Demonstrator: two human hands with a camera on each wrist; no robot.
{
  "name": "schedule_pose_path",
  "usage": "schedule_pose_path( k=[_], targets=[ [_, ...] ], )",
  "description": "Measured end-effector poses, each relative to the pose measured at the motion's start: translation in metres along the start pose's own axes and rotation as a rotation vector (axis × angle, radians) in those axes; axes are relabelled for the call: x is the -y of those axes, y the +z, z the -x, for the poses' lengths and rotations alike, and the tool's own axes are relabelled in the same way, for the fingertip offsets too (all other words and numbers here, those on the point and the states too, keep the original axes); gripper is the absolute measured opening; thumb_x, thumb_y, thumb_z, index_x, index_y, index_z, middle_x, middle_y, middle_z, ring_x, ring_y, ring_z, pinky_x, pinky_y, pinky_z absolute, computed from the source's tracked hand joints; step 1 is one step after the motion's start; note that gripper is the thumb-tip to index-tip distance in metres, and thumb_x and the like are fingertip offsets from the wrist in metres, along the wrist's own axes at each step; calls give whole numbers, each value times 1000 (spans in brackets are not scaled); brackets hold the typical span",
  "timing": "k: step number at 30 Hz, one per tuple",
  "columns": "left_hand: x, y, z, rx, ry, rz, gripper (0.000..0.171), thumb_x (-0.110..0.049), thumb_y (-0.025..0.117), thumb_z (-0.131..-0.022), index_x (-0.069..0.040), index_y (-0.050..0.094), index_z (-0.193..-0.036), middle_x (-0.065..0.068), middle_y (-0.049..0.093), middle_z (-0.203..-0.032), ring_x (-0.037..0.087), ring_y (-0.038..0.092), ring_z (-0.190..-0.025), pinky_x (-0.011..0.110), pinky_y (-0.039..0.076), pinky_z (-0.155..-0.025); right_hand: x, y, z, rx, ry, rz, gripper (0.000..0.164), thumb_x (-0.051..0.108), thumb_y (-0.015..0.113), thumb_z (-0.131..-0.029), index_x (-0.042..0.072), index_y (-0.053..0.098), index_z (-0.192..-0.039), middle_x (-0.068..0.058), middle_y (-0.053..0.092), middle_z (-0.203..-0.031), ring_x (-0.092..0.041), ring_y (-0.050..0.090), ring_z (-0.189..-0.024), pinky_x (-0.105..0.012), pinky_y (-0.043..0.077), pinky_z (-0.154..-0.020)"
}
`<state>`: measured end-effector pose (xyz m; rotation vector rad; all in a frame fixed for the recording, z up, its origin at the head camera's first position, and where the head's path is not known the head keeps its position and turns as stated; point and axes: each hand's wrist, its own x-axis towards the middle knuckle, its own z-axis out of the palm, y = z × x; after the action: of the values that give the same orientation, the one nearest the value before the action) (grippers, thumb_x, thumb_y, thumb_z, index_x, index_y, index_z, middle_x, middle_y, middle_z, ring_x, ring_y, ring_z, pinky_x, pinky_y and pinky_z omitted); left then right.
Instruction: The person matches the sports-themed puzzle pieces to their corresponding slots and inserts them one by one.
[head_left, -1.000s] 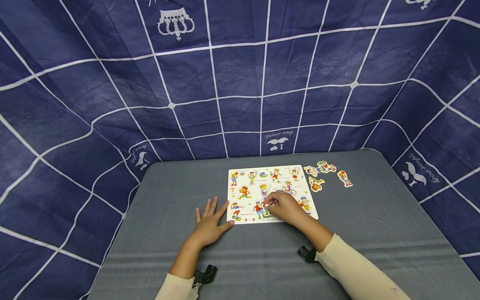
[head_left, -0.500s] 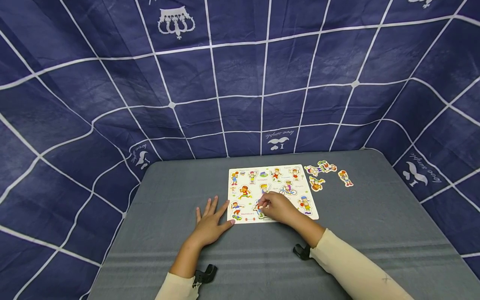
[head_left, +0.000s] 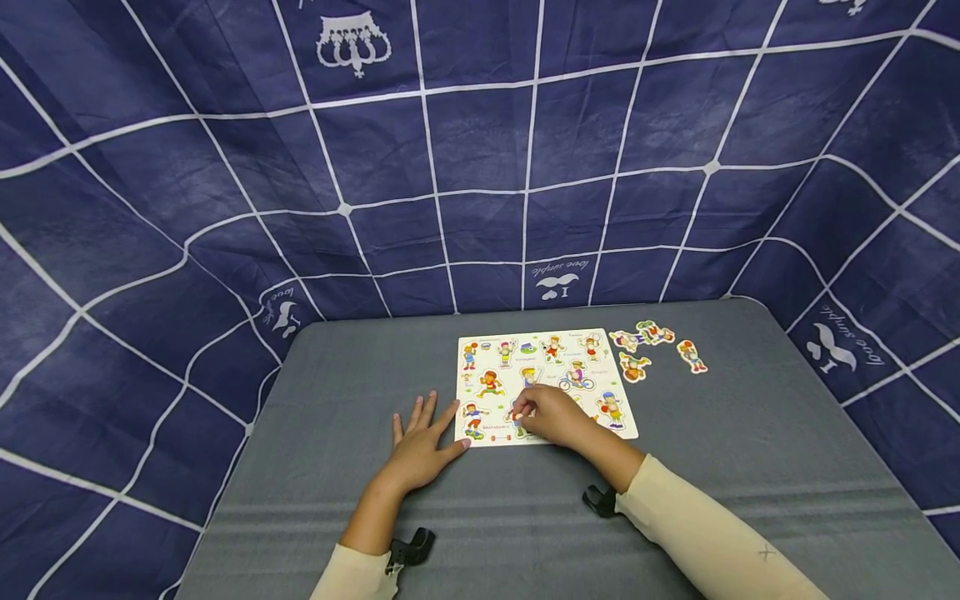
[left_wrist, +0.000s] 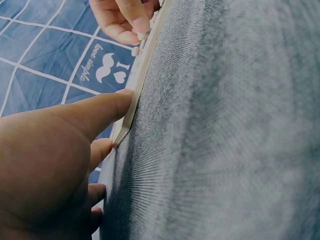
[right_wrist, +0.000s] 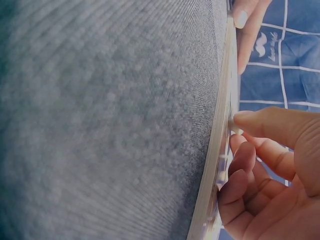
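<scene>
My left hand (head_left: pixel 418 458) lies with its fingers spread at the left edge of a white peg puzzle board (head_left: pixel 512 375); its thumb and index fingertip touch the edge. Over the lower middle of the board, my right hand (head_left: pixel 555 415) pinches a puzzle piece (head_left: pixel 519 431) with a child figure on it. In the right wrist view the thumb and index finger hold its small pale knob (right_wrist: pixel 232 125), close over the board, while the other fingers curl beneath. My fingers cover much of this piece.
Right of the board lie several loose figure pieces: two overlapping (head_left: pixel 654 332) at the back, a round-bottomed one (head_left: pixel 633 367) and a separate one (head_left: pixel 691 357). A grey cloth (head_left: pixel 360 367) covers the table; dark blue gridded curtains (head_left: pixel 480 142) hang round it.
My right hand has shifted a little left with the puzzle piece, bringing it over the child picture at the lower middle of the board. The left hand stays where it was.
</scene>
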<state>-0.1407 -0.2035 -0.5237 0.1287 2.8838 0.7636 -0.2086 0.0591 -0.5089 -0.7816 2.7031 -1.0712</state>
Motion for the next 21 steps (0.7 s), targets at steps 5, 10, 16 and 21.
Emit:
schedule_pose_path(
  k=[5,10,16,21],
  targets=[
    [-1,0,0,5,-1,-1,73,-56,63,-94,-31,38,-158,13,13,-171,38,2,-159,72,-8,-119,0,-1,0,1,2,15,11,5,79,-80,12,72,-86,3,67,-82,-3,56,-74,-20,45,-69],
    [-1,0,0,1,4,3,72,-56,63,-94,-31,38,-157,14,14,-171,39,3,-159,72,-8,-119,1,-2,1,9,13,22,11,6,78,-80,12,71,-86,4,67,-83,-4,57,-75,-21,46,-70],
    [0,1,0,-2,7,1,72,-56,63,-94,-30,39,-157,14,15,-171,40,4,-159,72,-7,-119,2,-2,2,-10,18,6,10,7,78,-81,13,72,-86,5,66,-83,-4,57,-75,-20,46,-69],
    [-1,1,0,-6,6,-1,72,-56,63,-94,-30,39,-157,14,15,-171,39,4,-159,72,-7,-119,2,-2,3,-85,9,-54,6,7,75,-83,12,73,-83,3,64,-81,-3,54,-71,-20,46,-66]
  ],
)
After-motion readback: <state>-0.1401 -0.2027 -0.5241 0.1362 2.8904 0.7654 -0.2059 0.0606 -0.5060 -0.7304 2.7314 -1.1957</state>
